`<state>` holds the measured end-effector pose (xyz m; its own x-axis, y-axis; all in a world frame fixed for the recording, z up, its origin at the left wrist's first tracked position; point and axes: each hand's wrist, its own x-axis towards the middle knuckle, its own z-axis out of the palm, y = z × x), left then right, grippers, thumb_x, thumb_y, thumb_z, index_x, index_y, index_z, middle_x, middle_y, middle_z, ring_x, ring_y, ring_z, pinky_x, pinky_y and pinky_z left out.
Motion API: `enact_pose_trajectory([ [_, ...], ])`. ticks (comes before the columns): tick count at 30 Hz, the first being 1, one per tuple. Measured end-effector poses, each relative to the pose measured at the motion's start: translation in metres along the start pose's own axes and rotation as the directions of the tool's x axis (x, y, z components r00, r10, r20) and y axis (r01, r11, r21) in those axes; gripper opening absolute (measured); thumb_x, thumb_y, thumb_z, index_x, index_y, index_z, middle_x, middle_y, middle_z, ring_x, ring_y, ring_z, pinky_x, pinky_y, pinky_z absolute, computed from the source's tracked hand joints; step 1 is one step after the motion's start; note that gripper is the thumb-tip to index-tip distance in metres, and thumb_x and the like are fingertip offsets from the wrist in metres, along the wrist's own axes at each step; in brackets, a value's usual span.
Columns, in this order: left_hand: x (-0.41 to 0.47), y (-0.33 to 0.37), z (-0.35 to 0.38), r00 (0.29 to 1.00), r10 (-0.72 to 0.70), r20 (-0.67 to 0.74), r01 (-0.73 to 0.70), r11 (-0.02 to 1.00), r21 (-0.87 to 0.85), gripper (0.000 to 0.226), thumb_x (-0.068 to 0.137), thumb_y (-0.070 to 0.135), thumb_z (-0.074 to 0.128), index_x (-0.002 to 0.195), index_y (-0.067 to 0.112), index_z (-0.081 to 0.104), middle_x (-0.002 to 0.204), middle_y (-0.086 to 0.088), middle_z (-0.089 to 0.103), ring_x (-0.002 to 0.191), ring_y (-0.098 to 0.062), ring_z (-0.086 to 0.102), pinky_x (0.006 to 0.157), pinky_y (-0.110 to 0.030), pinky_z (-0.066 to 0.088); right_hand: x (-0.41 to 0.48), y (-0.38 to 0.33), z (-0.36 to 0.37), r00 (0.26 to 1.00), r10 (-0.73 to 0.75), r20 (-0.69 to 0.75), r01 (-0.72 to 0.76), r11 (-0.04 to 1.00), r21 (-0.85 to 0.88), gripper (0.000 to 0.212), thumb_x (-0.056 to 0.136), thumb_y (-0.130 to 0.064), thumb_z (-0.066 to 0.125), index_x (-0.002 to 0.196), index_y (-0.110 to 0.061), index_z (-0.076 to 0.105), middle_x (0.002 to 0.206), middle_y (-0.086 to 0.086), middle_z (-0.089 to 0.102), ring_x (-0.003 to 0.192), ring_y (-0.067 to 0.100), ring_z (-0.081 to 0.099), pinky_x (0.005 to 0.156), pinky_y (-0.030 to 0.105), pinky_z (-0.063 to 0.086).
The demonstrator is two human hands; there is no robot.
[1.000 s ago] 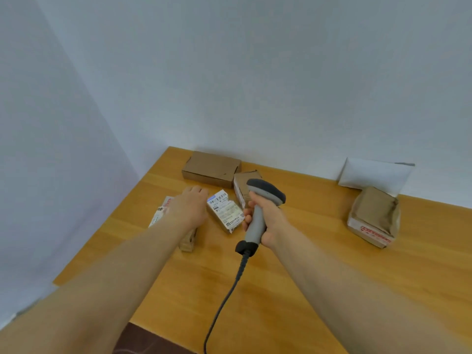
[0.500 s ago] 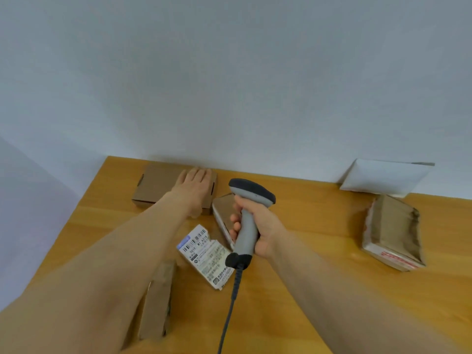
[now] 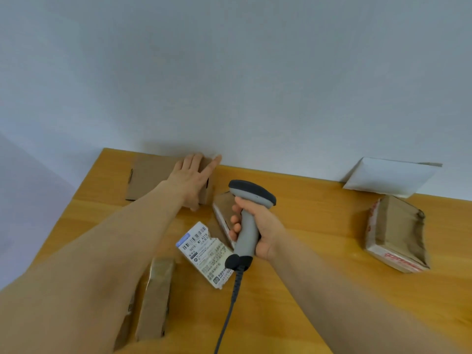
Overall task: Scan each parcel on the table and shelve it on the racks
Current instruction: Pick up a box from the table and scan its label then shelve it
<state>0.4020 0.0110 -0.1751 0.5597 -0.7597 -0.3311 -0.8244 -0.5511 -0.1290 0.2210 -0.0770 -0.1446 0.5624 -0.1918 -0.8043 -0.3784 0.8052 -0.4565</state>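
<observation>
**Left hand [image 3: 190,178] flat on the far box [image 3: 150,177], scanner [image 3: 251,226] held in the right hand [image 3: 260,232].**

From the left, a thin box [image 3: 155,297] lies near the front of the table [image 3: 319,264], half under the arm. The far box sits right at the wall. The left hand rests on top of it with fingers straight and a bit spread, pinching nothing. That box looks like stiff card and I think it is light (it is wide and flat, so one corner may tip it); its two long sides look best to hold. Next a label parcel [image 3: 204,254] lies face up, with a small box [image 3: 222,213] beside the scanner. The right hand's fingers wrap tight round the grey handle. Far right, an envelope [image 3: 388,176] leans on the wall near a dented box [image 3: 396,233].
</observation>
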Motion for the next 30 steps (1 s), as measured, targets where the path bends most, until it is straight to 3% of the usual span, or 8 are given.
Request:
enact_pose_trajectory([
  [5, -0.058, -0.006, -0.038, 0.955, -0.159, -0.25, 0.12, 0.979, -0.165, 0.139, 0.063, 0.033, 0.083, 0.142, 0.039, -0.032, 0.149, -0.018, -0.001, 0.139, -0.041, 0.01, 0.105, -0.048, 0.038, -0.029, 0.006, -0.007, 0.998, 0.004, 0.066, -0.006, 0.999, 0.034, 0.02, 0.084, -0.024, 0.072, 0.087, -0.008, 0.061, 0.061, 0.007, 0.059, 0.044, 0.013, 0.051, 0.046, 0.025, 0.049],
  [8, -0.103, 0.006, -0.06, 0.891, -0.212, -0.401, 0.08, 0.944, -0.32, 0.14, 0.057, 0.032, 0.085, 0.138, 0.043, -0.029, 0.142, -0.019, 0.003, 0.134, -0.043, 0.011, 0.101, -0.052, 0.041, -0.053, 0.01, -0.018, 0.992, -0.01, 0.124, 0.005, 0.999, 0.041, 0.017, 0.084, -0.022, 0.071, 0.083, -0.009, 0.06, 0.061, 0.006, 0.06, 0.043, 0.013, 0.051, 0.045, 0.025, 0.049],
  [12, -0.158, 0.049, -0.072, 0.702, -0.321, -0.636, -0.04, 0.874, -0.485, 0.137, 0.051, 0.046, 0.084, 0.149, 0.032, -0.011, 0.137, -0.019, 0.012, 0.125, -0.039, 0.023, 0.092, -0.053, 0.048, -0.095, 0.02, -0.043, 0.988, -0.054, 0.145, 0.039, 0.994, 0.105, 0.016, 0.086, -0.016, 0.069, 0.079, -0.005, 0.059, 0.06, 0.007, 0.062, 0.046, 0.014, 0.056, 0.053, 0.028, 0.054],
  [17, -0.22, 0.122, -0.072, 0.539, -0.421, -0.73, -0.152, 0.803, -0.576, 0.135, 0.052, 0.059, 0.082, 0.151, 0.031, -0.004, 0.135, -0.012, 0.011, 0.122, -0.02, 0.021, 0.09, -0.048, 0.052, -0.136, 0.033, -0.079, 0.984, -0.086, 0.158, 0.048, 0.971, 0.233, 0.029, 0.081, -0.026, 0.076, 0.094, -0.005, 0.059, 0.09, 0.015, 0.066, 0.08, 0.025, 0.065, 0.08, 0.038, 0.055],
  [20, -0.253, 0.164, -0.062, 0.557, -0.406, -0.725, -0.174, 0.796, -0.579, 0.129, 0.053, 0.064, 0.076, 0.148, 0.038, -0.006, 0.138, -0.015, 0.01, 0.125, -0.018, 0.019, 0.1, -0.046, 0.046, -0.152, 0.046, -0.094, 0.984, -0.053, 0.171, 0.012, 0.971, 0.237, 0.05, 0.069, -0.035, 0.084, 0.103, -0.005, 0.06, 0.104, 0.016, 0.065, 0.099, 0.031, 0.064, 0.09, 0.042, 0.053],
  [23, -0.275, 0.193, -0.05, 0.576, -0.394, -0.716, -0.174, 0.797, -0.578, 0.126, 0.053, 0.067, 0.073, 0.147, 0.043, -0.008, 0.139, -0.005, 0.006, 0.126, -0.014, 0.016, 0.105, -0.038, 0.036, -0.166, 0.065, -0.105, 0.984, -0.024, 0.179, -0.016, 0.976, 0.219, 0.067, 0.057, -0.035, 0.088, 0.113, -0.009, 0.062, 0.111, 0.014, 0.067, 0.106, 0.033, 0.063, 0.087, 0.042, 0.055],
  [26, -0.29, 0.216, -0.048, 0.605, -0.393, -0.693, -0.185, 0.776, -0.603, 0.123, 0.052, 0.068, 0.07, 0.145, 0.045, -0.008, 0.137, 0.002, 0.005, 0.115, 0.001, 0.012, 0.1, -0.027, 0.033, -0.178, 0.082, -0.112, 0.978, 0.005, 0.208, -0.052, 0.974, 0.22, 0.057, 0.069, -0.037, 0.083, 0.115, -0.009, 0.062, 0.11, 0.013, 0.067, 0.098, 0.03, 0.064, 0.082, 0.04, 0.055],
  [30, -0.303, 0.23, -0.05, 0.658, -0.348, -0.668, -0.214, 0.764, -0.608, 0.129, 0.05, 0.065, 0.074, 0.144, 0.046, -0.013, 0.138, 0.006, 0.004, 0.115, 0.003, 0.015, 0.098, -0.018, 0.032, -0.192, 0.09, -0.114, 0.964, -0.054, 0.259, -0.002, 0.977, 0.211, 0.044, 0.083, -0.033, 0.073, 0.118, -0.01, 0.064, 0.099, 0.011, 0.07, 0.088, 0.028, 0.066, 0.071, 0.04, 0.054],
])
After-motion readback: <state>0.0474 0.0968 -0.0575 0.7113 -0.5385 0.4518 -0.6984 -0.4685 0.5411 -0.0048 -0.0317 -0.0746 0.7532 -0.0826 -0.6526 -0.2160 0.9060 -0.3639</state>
